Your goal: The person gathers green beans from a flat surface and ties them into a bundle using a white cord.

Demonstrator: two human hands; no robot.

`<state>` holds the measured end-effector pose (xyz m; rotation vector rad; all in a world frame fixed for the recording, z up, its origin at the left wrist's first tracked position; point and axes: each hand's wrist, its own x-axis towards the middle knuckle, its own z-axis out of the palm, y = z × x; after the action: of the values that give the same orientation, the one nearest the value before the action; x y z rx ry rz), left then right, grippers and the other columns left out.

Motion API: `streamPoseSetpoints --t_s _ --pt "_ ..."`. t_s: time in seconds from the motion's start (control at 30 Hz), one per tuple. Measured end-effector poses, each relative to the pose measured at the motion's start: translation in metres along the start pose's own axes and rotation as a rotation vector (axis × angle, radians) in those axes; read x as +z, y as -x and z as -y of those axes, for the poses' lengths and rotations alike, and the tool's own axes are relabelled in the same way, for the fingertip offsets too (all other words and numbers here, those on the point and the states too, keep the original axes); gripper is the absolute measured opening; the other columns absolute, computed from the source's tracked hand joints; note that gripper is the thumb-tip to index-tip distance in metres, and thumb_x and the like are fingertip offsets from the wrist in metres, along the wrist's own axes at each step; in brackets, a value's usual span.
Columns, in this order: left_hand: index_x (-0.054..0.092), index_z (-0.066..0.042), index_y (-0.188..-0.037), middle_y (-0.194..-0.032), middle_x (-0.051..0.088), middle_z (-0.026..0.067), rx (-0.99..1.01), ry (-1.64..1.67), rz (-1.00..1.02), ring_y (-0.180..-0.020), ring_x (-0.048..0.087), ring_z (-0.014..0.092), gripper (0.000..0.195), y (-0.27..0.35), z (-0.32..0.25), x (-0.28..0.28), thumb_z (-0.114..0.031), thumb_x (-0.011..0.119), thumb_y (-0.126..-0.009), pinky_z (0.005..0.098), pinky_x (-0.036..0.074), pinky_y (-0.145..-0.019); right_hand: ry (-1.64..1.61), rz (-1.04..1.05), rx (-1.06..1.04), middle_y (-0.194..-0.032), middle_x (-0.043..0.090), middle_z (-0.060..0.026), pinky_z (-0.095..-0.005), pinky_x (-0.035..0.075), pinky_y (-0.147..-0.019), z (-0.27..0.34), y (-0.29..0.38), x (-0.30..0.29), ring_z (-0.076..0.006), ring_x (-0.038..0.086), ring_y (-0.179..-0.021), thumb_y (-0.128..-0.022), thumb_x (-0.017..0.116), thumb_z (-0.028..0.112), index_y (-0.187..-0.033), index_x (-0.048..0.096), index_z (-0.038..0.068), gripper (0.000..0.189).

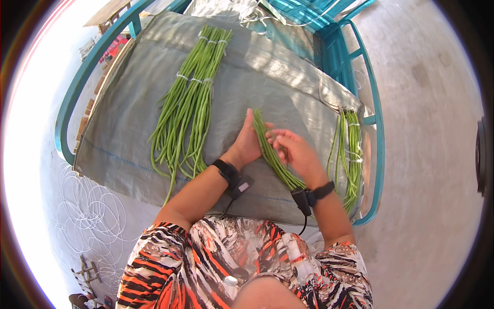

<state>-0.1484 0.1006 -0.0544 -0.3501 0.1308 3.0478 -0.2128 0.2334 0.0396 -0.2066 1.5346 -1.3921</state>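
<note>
My left hand [248, 140] is wrapped around a loose bunch of long green yardlong beans [273, 157] near its upper end, thumb pointing up. The beans slant down toward my right wrist. Just right of the bunch is my right hand [291, 148], its fingers curled close to the stalks; whether it pinches anything is unclear. To the left lie several bundles of yardlong beans [197, 69], bound with white ties at two heights, their lower ends fanned out. Another tied bundle [353, 154] lies at the right edge, with a few loose beans [335, 150] beside it.
A grey woven sheet [115, 116] covers the surface, framed by teal metal rails [376, 116] at both sides. Tangled white strapping [92, 208] lies on the floor at left. Clear plastic and white strips [266, 15] sit at the far end. Both wrists carry black strapped devices with cables.
</note>
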Motion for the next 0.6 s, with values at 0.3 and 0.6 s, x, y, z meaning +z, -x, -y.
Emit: streamPoseSetpoints --t_s 0.3,0.6 --pt "0.049 -0.013 -0.083 -0.071 0.047 -0.0001 0.03 -0.125 0.026 -0.068 0.049 0.016 0.027 -0.009 0.006 -0.008 -0.038 0.053 -0.092 0.0349 0.046 -0.071 0.149 -0.075 0.047 -0.077 0.058 0.0002 -0.0186 0.038 -0.045 -0.024 0.033 -0.007 -0.0051 0.049 -0.051 -0.091 0.05 0.015 -0.112 0.051 0.004 0.024" --pt "0.047 -0.013 -0.082 -0.071 0.046 0.0 0.04 -0.122 -0.005 -0.067 0.049 0.015 0.027 -0.008 0.006 -0.005 -0.037 0.05 -0.094 0.0366 0.047 -0.074 0.095 -0.09 0.079 -0.078 0.059 -0.0008 -0.0188 0.039 -0.046 -0.043 0.045 -0.013 -0.0061 0.052 -0.053 -0.091 0.05 0.016 -0.112 0.052 0.005 0.024"
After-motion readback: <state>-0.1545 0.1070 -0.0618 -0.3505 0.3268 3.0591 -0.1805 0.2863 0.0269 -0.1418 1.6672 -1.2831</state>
